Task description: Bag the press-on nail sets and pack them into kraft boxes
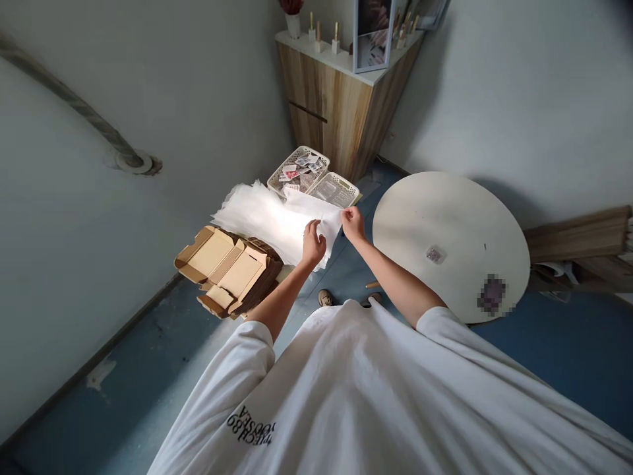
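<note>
A stack of thin white paper sheets (250, 210) lies in front of me, bright in the middle and uneven at its edges. My right hand (353, 223) pinches the right corner of the top sheet, which is lifted a little there. Over the right part of the stack is my left hand (314, 244), its fingers curved and apart; whether its fingertips touch the paper I cannot tell. To the left of the stack sits a pile of brown cardboard boxes (215, 254), the top one unfolded.
Behind the paper stand a white basket (271, 177) of small packets and a second basket (357, 192) with clear plastic pieces. A round white table (420, 211) is on my right, bearing a small clear packet (436, 254). A wooden cabinet (341, 99) fills the corner.
</note>
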`<control>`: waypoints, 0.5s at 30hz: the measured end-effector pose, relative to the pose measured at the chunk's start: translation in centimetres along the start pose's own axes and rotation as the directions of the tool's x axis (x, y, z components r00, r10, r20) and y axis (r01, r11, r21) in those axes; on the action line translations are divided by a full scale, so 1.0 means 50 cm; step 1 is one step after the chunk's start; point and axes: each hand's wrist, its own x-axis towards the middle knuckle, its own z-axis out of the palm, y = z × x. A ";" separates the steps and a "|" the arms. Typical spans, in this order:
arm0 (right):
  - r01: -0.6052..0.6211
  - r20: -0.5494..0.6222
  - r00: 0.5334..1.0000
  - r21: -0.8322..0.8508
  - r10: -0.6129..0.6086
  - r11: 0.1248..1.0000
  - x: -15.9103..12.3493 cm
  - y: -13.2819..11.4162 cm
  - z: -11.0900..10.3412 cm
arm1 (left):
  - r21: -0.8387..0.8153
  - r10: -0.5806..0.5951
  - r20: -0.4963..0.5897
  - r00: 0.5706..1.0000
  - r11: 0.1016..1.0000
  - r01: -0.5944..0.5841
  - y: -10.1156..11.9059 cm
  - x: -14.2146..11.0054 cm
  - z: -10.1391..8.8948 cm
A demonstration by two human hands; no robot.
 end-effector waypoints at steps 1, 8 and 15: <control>-0.032 -0.048 0.998 0.023 0.033 0.999 0.010 0.012 -0.021 | -0.008 0.028 0.014 1.000 1.000 -0.028 0.009 0.007 0.010; -0.220 -0.261 0.942 0.004 0.213 0.976 0.036 0.124 -0.237 | 0.014 0.152 0.223 0.963 0.987 -0.159 0.109 0.057 0.139; -0.329 -0.307 0.894 0.046 0.327 0.943 0.007 0.264 -0.455 | 0.055 0.161 0.461 0.873 0.976 -0.209 0.224 0.077 0.339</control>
